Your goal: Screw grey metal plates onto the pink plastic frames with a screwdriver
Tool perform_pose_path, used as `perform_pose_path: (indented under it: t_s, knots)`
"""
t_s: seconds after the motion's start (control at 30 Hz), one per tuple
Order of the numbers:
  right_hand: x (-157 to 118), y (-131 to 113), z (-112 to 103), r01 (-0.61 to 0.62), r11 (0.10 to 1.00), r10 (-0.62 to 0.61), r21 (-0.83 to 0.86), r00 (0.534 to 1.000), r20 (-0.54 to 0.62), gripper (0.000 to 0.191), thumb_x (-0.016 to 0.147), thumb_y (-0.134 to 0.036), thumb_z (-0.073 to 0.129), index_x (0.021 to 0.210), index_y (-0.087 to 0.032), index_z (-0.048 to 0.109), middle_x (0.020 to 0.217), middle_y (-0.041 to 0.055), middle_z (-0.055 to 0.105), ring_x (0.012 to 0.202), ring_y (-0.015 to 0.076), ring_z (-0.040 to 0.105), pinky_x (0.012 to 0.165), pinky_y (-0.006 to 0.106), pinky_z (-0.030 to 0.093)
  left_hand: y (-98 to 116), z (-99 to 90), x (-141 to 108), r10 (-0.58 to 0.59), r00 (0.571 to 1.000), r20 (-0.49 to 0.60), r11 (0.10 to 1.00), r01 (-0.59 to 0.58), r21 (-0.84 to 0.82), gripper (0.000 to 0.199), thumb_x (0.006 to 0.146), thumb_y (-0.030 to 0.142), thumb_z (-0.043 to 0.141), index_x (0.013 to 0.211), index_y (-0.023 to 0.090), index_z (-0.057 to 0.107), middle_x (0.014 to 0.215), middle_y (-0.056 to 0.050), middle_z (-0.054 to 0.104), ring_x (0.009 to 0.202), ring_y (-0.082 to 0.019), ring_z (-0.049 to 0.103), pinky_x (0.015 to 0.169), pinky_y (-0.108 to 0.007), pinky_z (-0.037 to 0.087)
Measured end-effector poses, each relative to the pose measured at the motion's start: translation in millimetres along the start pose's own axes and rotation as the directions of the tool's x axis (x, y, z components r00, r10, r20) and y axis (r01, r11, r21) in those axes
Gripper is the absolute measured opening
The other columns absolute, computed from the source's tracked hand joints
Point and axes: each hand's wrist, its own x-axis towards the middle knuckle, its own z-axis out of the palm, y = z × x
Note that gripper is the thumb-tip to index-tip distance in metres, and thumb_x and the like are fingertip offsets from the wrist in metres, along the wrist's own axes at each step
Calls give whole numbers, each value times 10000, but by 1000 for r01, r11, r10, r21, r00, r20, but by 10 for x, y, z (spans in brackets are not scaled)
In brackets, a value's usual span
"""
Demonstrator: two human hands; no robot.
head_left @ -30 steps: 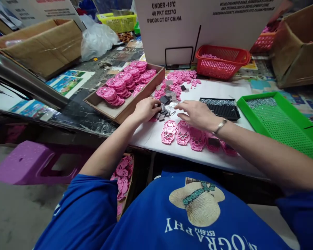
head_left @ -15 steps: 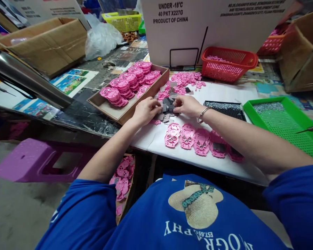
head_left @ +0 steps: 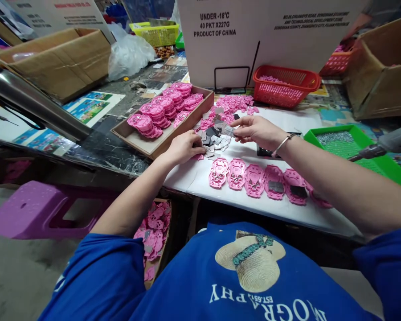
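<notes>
At the left edge of a heap of small grey and black plates point(head_left: 216, 137) is my left hand point(head_left: 186, 147), its fingers bent together; anything between the fingertips is too small to make out. My right hand point(head_left: 256, 130) is above the heap's right side, thumb and fingers pinched near a grey plate, which it seems to touch. Pink plastic casings point(head_left: 236, 174) lie in a row on the white sheet nearer my body. Two of them carry a dark plate, and others show small metal parts. Small pink pieces point(head_left: 232, 103) are piled behind the heap.
A cardboard tray point(head_left: 205, 104) of stacked pink casings stands left of the heap. Behind are a red basket point(head_left: 284, 91) and a wire stand point(head_left: 232, 80). A green tray point(head_left: 350, 138) and an electric screwdriver point(head_left: 392, 140) are at the right, a black tray point(head_left: 263, 150) under my right forearm.
My right hand has moved right and a little up from the heap, and the plates are more spread out. My left hand has shifted slightly left and down. The screwdriver shows further into view.
</notes>
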Motion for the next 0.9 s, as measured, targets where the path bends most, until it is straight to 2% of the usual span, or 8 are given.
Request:
perform_pose_path:
  t_s: [0.17,0.3,0.4,0.5,0.6,0.67,0.77,0.9]
  knots:
    - [-316,35,-132,36,998,-37,55,999,20,256,791,-102,665,1042,-146,687,723,41,686,599,127,621,587,299,538,-26,6,-14,-4,998,-64,991,-5,-133,194,743,352,718,697,187,626,792,-7,586,711,-140,522,646,-263,376]
    - [-618,88,-212,87,996,-87,10,996,26,224,816,-236,693,1021,-158,737,763,64,728,655,149,662,592,304,552,-20,17,-48,-54,988,-147,952,6,-306,234,729,403,703,693,190,615,714,1,588,647,-124,487,601,-254,369]
    - [-904,118,-209,148,984,-147,-102,989,17,262,765,-312,759,992,-182,760,871,66,763,729,161,691,643,305,572,53,12,-97,-99,973,-208,920,10,-391,229,726,401,711,706,194,614,651,15,568,596,-110,447,568,-249,356]
    - [-1176,148,-154,319,877,-345,-360,938,-11,181,790,-351,751,904,-211,764,827,33,751,716,151,674,659,301,547,210,16,-167,-116,969,-217,862,-11,-507,218,732,362,719,709,183,595,628,23,552,554,-90,445,533,-236,364]
    - [-1368,179,-93,459,682,-554,-569,833,7,181,884,-368,663,838,-217,751,759,19,701,666,125,633,620,280,497,446,41,-259,-100,983,-153,730,-32,-682,241,761,361,722,716,183,567,607,31,547,493,-84,505,474,-222,403]
    - [-1444,190,-59,480,619,-631,-621,775,-29,174,897,-353,651,853,-216,749,725,16,651,637,113,599,574,263,468,625,66,-330,-69,990,-119,639,-48,-768,258,779,372,727,731,184,556,619,30,569,460,-83,539,431,-208,417]
    - [-1502,196,3,489,639,-671,-594,731,-121,94,887,-281,664,890,-221,736,777,26,649,697,129,612,612,270,496,885,119,-447,-18,1000,-2,504,7,-864,269,793,388,738,814,172,579,674,10,645,453,-82,577,426,-190,457]
    - [-1527,235,119,548,724,-655,-418,736,-169,120,878,-137,620,941,-213,687,872,34,689,831,160,658,745,308,545,1146,225,-587,65,981,180,367,145,-919,443,814,397,741,1161,155,609,679,12,668,481,-91,603,466,-195,518]
